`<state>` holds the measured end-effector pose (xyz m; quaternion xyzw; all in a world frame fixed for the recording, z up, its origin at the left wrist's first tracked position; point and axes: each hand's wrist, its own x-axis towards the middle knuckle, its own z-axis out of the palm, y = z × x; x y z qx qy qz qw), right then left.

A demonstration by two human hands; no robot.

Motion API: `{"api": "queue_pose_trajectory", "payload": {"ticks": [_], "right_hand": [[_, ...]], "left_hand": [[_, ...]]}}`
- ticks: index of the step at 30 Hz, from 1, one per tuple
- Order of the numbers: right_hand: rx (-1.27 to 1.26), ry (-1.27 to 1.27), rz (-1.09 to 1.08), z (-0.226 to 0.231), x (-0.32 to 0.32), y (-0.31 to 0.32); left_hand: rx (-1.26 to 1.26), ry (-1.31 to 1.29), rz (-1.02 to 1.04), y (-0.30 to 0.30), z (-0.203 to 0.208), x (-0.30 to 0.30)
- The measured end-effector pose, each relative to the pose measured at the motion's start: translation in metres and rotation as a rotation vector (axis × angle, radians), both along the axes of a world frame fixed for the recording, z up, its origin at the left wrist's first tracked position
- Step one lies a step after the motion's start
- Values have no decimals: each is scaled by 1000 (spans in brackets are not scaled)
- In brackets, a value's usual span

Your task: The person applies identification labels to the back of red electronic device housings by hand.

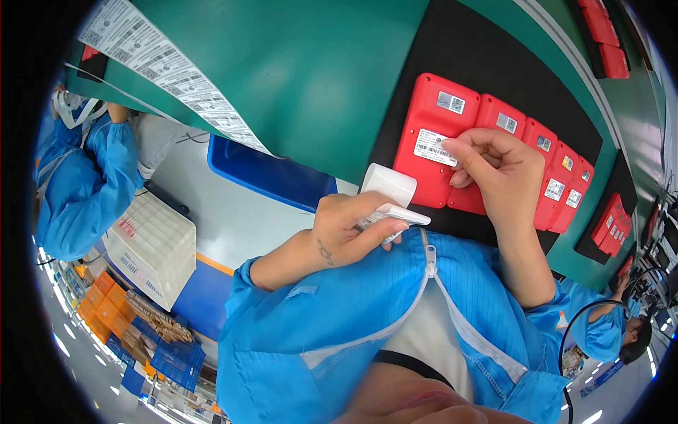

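Observation:
My right hand (pixel 498 166) pinches the edge of a white printed label (pixel 432 147), which lies against the leftmost red device (pixel 429 106). That device carries a small silver sticker above the label. In a row to its right sit several more red devices (pixel 500 113), partly hidden behind my right hand; some bear white labels low down. All rest on a black mat (pixel 452 42). Near my chest, my left hand (pixel 357 230) grips a curled strip of label backing paper (pixel 390 185), its fingers closed round it.
A long sheet of printed labels (pixel 166 67) stretches over the green table (pixel 311 63). Below the table edge are a blue bin (pixel 265 177) and a white crate (pixel 159 247). More red devices (pixel 612 230) lie on a mat at right. People in blue work at left and right.

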<state>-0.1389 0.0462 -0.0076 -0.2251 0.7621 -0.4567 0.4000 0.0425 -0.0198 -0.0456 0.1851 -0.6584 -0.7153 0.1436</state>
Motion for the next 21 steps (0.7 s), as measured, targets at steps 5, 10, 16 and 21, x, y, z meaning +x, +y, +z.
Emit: {"api": "queue_pose_trajectory", "payload": {"ticks": [5,10,16,21], "right_hand": [[17,26,15,2,1,-2],[28,207,111,-2,-2,-3],[385,634,417,18,2,-10],[-631,101,483,-6,29,4]], "left_hand": [[9,0,3,0,1,0],[47,63,6,2,5,1],[99,103,-116,-2,11,10],[-120,137,-266,-2,15,27]]}}
